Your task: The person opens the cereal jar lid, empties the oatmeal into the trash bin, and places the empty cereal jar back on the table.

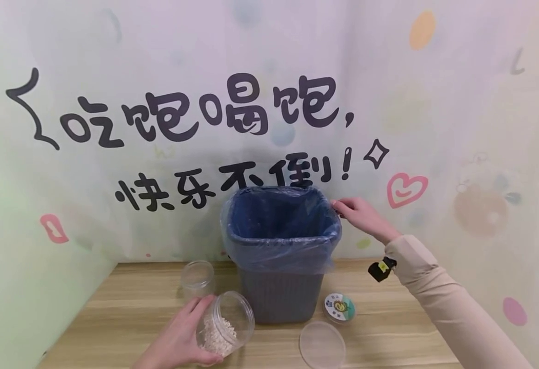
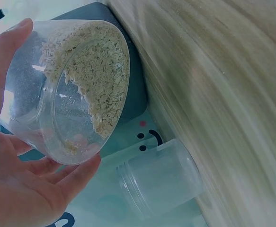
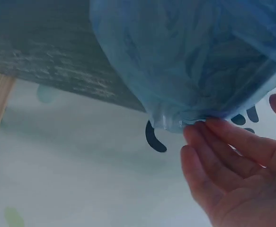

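In the head view my left hand (image 1: 181, 333) grips a clear plastic jar (image 1: 243, 310) partly filled with pale, oat-like flakes (image 1: 218, 335). The jar is tilted, its mouth up and to the right, in front of the grey trash bin (image 1: 278, 297). In the left wrist view the flakes (image 2: 104, 71) lie heaped against one side of the jar's bottom. A bluish plastic bag (image 1: 274, 251) lines the bin and folds over its rim. My right hand (image 1: 361, 215) is at the right rim; in the right wrist view its fingertips (image 3: 194, 130) touch the bag's edge, fairly straight, with the thumb apart.
Another clear jar (image 1: 197, 279) stands left of the bin on the wooden table (image 1: 389, 318). To the bin's right lie a round lid with a cartoon print (image 1: 340, 307) and a translucent lid (image 1: 322, 346). A wall with black lettering (image 1: 246, 102) rises behind.
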A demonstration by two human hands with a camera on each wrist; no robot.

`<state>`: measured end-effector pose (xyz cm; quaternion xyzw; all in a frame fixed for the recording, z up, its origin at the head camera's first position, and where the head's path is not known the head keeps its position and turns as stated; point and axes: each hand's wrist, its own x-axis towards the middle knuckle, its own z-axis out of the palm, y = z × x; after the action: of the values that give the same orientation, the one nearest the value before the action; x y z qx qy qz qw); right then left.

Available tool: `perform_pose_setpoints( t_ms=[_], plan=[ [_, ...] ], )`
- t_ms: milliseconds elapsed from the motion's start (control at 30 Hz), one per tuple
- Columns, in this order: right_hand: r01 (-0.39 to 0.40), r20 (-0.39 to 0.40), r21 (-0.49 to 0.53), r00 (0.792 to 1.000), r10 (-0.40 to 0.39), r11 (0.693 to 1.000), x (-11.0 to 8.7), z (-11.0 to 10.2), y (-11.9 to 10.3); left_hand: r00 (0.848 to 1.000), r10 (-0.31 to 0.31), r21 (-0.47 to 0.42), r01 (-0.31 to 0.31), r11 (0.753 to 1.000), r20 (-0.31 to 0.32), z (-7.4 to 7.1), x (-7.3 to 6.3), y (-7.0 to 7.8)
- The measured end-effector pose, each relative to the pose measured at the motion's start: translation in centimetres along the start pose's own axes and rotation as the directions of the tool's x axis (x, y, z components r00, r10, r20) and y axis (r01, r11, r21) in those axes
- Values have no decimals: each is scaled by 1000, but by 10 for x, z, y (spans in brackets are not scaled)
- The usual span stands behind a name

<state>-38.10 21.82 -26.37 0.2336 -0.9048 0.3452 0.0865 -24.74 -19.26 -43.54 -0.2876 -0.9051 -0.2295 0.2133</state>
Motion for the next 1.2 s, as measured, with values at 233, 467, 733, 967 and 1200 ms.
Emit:
perform_pose_setpoints(
  t_ms=[233, 467, 733, 967, 1200],
  plan=[
    [-35, 74, -92, 996, 42, 995, 16, -2, -4, 1000, -20, 1, 20, 1000, 9, 1, 0, 2],
    [-6, 136, -107, 990, 21, 994, 28, -2, -2, 999, -28, 7, 28, 1000, 15, 4, -1, 3],
    [22, 172, -96, 985, -5, 995, 30, -3, 1, 998, -50, -21, 50, 999, 31, 1, -4, 0],
    [99, 179, -155, 981, -71, 983, 30, -5, -2, 999, -30, 13, 31, 999, -30, -8, -5, -6],
    [124, 171, -184, 981, -92, 975, 29, -6, 0, 993, -105, -15, 105, 994, -53, -37, 6, -11]
  ],
)
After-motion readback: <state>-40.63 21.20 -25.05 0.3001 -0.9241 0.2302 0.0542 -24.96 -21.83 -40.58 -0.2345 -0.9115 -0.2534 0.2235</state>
